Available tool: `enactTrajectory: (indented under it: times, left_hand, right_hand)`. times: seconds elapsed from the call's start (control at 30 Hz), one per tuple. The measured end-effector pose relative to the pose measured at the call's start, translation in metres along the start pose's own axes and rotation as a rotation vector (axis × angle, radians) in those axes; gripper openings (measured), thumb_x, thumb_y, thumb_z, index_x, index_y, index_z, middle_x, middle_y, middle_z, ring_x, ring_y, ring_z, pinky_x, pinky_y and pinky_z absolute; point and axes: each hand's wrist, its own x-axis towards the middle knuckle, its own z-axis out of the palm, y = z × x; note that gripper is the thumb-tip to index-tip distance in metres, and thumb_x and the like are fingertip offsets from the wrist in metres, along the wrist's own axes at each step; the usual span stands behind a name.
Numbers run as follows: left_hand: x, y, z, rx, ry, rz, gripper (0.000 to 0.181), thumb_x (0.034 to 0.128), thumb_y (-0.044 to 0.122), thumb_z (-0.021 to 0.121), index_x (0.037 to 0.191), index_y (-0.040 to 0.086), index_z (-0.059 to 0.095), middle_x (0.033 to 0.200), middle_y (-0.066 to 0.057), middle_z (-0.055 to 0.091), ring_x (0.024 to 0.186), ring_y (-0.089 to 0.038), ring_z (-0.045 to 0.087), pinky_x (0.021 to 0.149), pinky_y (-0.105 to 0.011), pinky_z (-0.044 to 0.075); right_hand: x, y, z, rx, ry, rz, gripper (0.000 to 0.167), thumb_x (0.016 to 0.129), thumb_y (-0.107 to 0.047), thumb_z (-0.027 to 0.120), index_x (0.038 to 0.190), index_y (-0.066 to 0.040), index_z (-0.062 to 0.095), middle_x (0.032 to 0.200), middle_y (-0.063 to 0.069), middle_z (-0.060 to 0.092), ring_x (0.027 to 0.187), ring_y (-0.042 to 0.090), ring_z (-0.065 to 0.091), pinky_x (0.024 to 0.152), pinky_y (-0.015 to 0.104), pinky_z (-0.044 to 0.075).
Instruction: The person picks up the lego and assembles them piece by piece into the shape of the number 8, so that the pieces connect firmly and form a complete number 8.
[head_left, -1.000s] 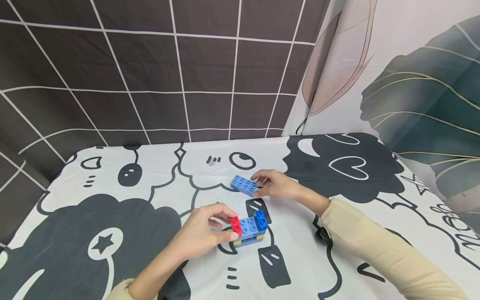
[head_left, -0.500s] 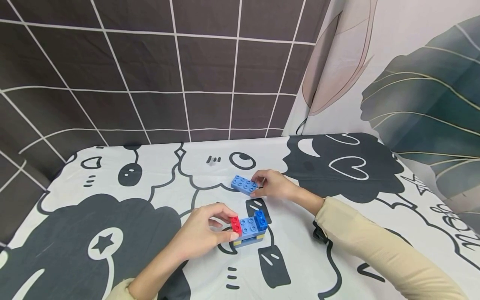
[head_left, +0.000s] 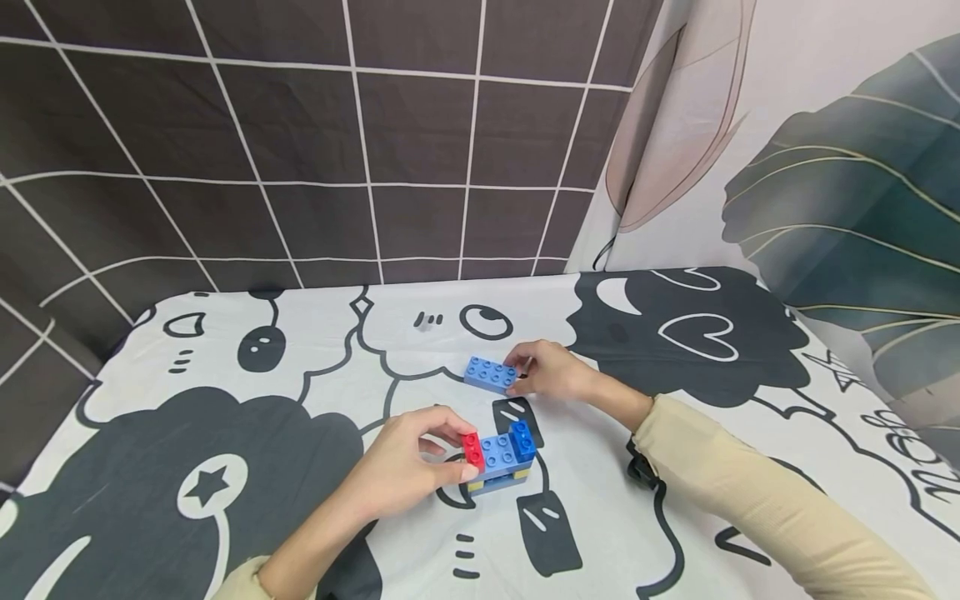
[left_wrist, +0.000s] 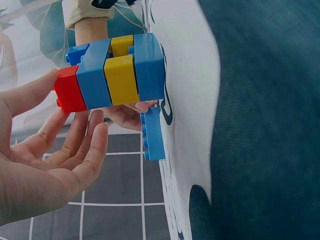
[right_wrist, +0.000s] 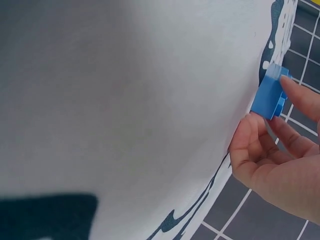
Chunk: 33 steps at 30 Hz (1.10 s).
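Note:
My left hand (head_left: 408, 462) pinches the red brick (head_left: 472, 451) on a small stack between thumb and fingers. Under the red brick lies a light blue brick (head_left: 497, 451), with a darker blue brick (head_left: 522, 441) on its far right end. In the left wrist view, yellow bricks (left_wrist: 121, 80) sit between that light blue layer and a blue bottom brick (left_wrist: 150, 67). Beyond the stack, my right hand (head_left: 551, 371) grips the right end of a loose light blue brick (head_left: 489, 374), which lies studs up on the cloth, apart from the stack.
A white cloth (head_left: 435, 542) with black cartoon prints covers the table. Behind it hangs a dark cloth (head_left: 412, 125) with white grid lines, and a leaf-patterned curtain (head_left: 862, 192) stands at the right. A dark object with a cord-like line (head_left: 641, 468) lies beside the right sleeve.
The loose light blue brick has turned slightly, its left end now nearer to me. My right hand has shifted a little with it. The left hand and the stack have stayed put.

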Motion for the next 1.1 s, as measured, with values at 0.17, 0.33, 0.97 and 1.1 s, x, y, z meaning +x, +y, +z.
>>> enactTrajectory:
  times: [0.17,0.33,0.97,1.1]
  left_hand:
    - [0.0,0.0,-0.001,-0.009,-0.006,0.015,0.026,0.0736,0.014,0.076,0.097,0.006,0.066,0.087,0.004,0.063,0.089,-0.021,0.058,0.077,-0.031,0.049]
    - [0.001,0.0,-0.001,-0.014,-0.006,0.018,0.028,0.0736,0.015,0.076,0.097,0.005,0.066,0.087,0.003,0.063,0.089,-0.021,0.058,0.077,-0.031,0.049]
    - [0.002,-0.002,0.0,0.004,-0.007,-0.004,0.026,0.0734,0.013,0.076,0.097,0.006,0.066,0.086,0.005,0.062,0.088,-0.021,0.058,0.077,-0.03,0.049]
    - [0.001,-0.002,0.0,0.001,-0.009,-0.006,0.026,0.0735,0.013,0.076,0.097,0.006,0.066,0.087,0.004,0.062,0.089,-0.02,0.058,0.077,-0.03,0.049]
  right_hand:
    - [-0.002,-0.001,0.0,0.02,-0.014,0.0,0.034,0.074,-0.007,0.074,0.104,0.002,0.063,0.088,0.006,0.059,0.069,0.014,0.05,0.063,0.024,0.042]
    - [-0.006,-0.002,-0.001,0.024,-0.029,-0.017,0.033,0.074,-0.006,0.073,0.104,0.003,0.063,0.087,0.006,0.059,0.067,0.013,0.049,0.06,0.023,0.042]
    - [-0.017,-0.006,-0.015,0.023,-0.08,-0.073,0.034,0.076,-0.01,0.072,0.108,0.0,0.063,0.097,0.005,0.062,0.078,0.016,0.052,0.063,0.025,0.044]
    - [-0.021,-0.008,-0.02,0.022,-0.083,-0.088,0.034,0.076,-0.009,0.071,0.108,0.001,0.063,0.1,0.007,0.062,0.08,0.016,0.054,0.063,0.026,0.044]
